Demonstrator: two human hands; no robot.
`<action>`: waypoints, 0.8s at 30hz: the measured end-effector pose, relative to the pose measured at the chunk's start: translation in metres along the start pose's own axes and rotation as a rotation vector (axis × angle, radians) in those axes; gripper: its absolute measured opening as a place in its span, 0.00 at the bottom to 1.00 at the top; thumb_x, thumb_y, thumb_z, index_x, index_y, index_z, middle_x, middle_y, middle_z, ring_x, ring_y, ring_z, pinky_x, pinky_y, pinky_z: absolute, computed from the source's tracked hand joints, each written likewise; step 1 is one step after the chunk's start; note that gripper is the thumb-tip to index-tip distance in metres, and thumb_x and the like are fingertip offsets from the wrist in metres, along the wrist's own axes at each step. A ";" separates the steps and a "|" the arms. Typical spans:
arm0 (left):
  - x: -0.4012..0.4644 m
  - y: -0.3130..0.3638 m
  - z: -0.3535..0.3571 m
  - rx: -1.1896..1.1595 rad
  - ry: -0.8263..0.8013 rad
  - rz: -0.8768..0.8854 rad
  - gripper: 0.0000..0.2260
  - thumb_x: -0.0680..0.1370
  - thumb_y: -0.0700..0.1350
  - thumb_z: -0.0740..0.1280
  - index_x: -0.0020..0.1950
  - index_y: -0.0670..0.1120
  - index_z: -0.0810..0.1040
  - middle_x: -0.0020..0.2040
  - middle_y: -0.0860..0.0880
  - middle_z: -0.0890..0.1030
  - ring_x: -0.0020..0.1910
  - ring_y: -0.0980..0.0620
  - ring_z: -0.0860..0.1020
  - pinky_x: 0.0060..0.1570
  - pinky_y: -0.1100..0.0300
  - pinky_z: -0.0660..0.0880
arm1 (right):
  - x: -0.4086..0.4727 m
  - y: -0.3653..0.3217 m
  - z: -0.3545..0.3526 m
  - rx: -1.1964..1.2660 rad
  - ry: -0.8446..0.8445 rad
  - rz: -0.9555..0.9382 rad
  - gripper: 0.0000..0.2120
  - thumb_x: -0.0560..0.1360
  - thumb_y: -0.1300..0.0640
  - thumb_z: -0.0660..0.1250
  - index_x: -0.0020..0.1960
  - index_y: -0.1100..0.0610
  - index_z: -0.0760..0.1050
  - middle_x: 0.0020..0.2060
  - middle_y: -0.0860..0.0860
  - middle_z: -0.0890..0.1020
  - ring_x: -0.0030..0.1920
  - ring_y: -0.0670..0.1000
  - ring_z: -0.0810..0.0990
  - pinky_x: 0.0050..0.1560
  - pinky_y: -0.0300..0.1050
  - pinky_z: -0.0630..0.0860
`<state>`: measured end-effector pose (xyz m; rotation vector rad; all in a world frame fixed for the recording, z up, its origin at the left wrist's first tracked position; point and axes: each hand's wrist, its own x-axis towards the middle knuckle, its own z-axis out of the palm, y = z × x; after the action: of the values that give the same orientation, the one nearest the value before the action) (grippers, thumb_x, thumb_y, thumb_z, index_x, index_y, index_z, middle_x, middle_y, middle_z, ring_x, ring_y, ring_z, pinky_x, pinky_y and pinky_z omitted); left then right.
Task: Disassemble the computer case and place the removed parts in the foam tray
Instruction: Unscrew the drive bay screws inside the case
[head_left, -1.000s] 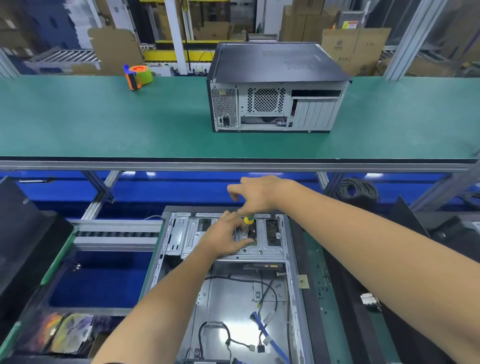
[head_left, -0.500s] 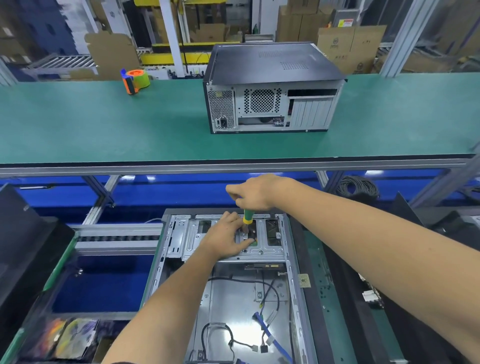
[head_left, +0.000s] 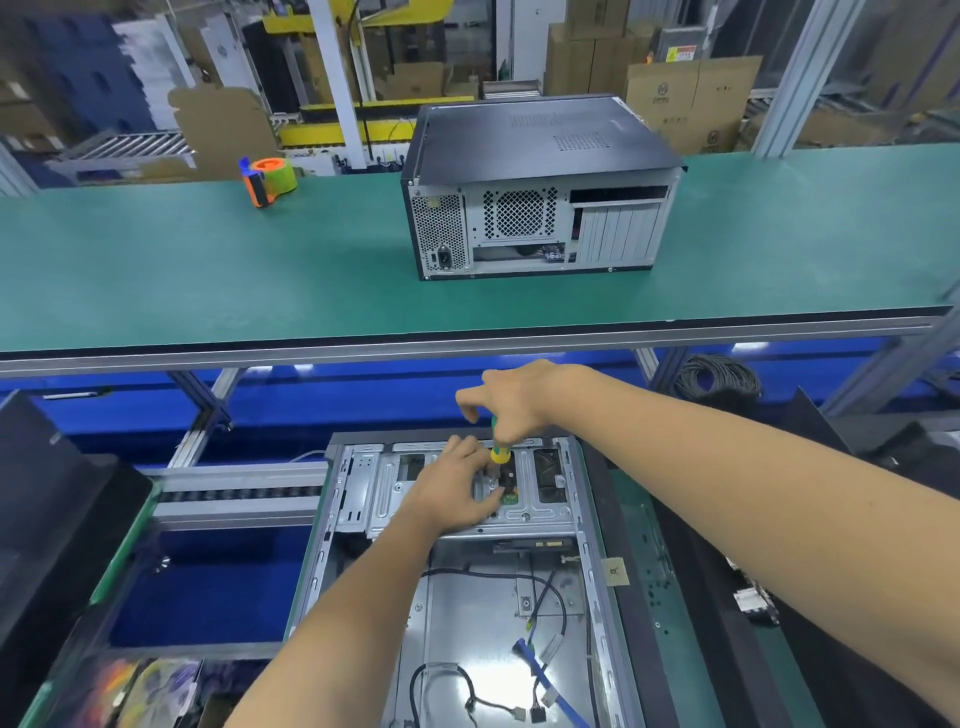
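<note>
A long green desk runs across a big work hall with cardboard boxes behind it. A closed black computer sits on it, and a roll of tape in an orange holder stands well apart to its left.

Lower down and close to the person lies the open computer case, flat on its side, with loose wires in the bottom. At its far end is a silver metal bracket.

The right hand has its fingers curled around the top of a screwdriver with a green and yellow handle. The tool stands almost straight up, tip down on the bracket. The left hand rests on the bracket right beside the tool, fingers bent and seeming to pinch near the tip. What it pinches is too small to tell.

The step looks like taking out a screw that holds the bracket. Next, the screw probably has to come free and the bracket be lifted out. No foam tray is clearly in sight.
</note>
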<state>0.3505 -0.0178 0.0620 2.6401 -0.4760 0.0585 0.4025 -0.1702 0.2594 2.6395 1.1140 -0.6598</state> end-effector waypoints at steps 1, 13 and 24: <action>0.000 0.000 0.000 -0.002 0.001 -0.002 0.14 0.74 0.60 0.66 0.52 0.52 0.76 0.55 0.56 0.73 0.54 0.54 0.68 0.45 0.49 0.78 | 0.001 -0.001 0.002 -0.032 0.016 0.016 0.13 0.81 0.44 0.59 0.63 0.48 0.67 0.47 0.50 0.74 0.43 0.54 0.75 0.37 0.48 0.64; 0.000 0.001 0.000 -0.021 0.027 0.009 0.11 0.73 0.58 0.67 0.50 0.54 0.77 0.52 0.56 0.74 0.55 0.53 0.70 0.43 0.50 0.78 | 0.008 -0.001 0.002 -0.031 0.108 -0.009 0.11 0.83 0.46 0.52 0.57 0.51 0.68 0.41 0.49 0.75 0.46 0.56 0.75 0.35 0.48 0.59; 0.000 0.001 0.001 -0.028 0.045 0.021 0.10 0.74 0.56 0.68 0.50 0.53 0.77 0.53 0.55 0.75 0.54 0.52 0.69 0.43 0.49 0.78 | 0.009 -0.004 -0.001 -0.006 0.034 0.014 0.12 0.79 0.49 0.62 0.62 0.47 0.67 0.46 0.48 0.75 0.39 0.50 0.72 0.35 0.47 0.61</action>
<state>0.3501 -0.0187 0.0616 2.6007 -0.4861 0.1171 0.4059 -0.1616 0.2560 2.6601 1.1045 -0.6098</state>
